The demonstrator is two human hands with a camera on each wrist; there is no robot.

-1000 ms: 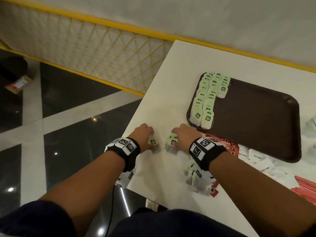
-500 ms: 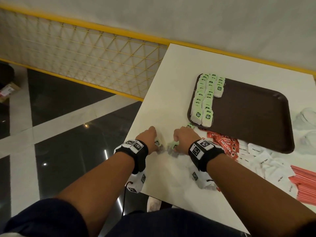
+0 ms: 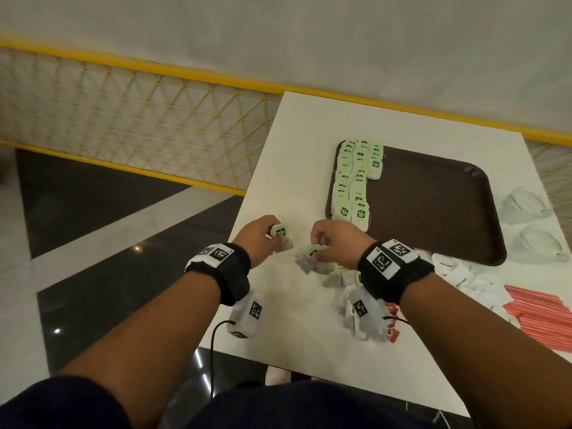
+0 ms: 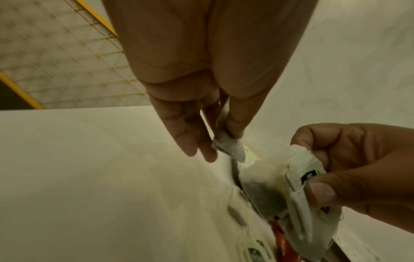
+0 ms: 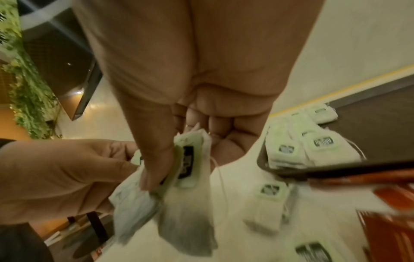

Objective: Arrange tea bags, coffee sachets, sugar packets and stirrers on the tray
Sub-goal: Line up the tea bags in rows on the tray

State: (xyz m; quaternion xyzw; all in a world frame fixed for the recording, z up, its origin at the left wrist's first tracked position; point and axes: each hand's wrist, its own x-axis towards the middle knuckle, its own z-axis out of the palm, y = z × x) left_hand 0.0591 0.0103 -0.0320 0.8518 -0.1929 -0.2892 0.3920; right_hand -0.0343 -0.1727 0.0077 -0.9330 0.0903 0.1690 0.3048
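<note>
Pinched one tea bag (image 3: 280,232) in left hand (image 3: 259,239), several in right hand (image 3: 335,243); best laid flat beside tray (image 3: 433,209) rows.

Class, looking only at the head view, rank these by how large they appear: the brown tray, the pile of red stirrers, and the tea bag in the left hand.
1. Brown tray, plainly largest.
2. Pile of red stirrers, partly cut off by the frame edge.
3. Tea bag in the left hand, smallest.
</note>
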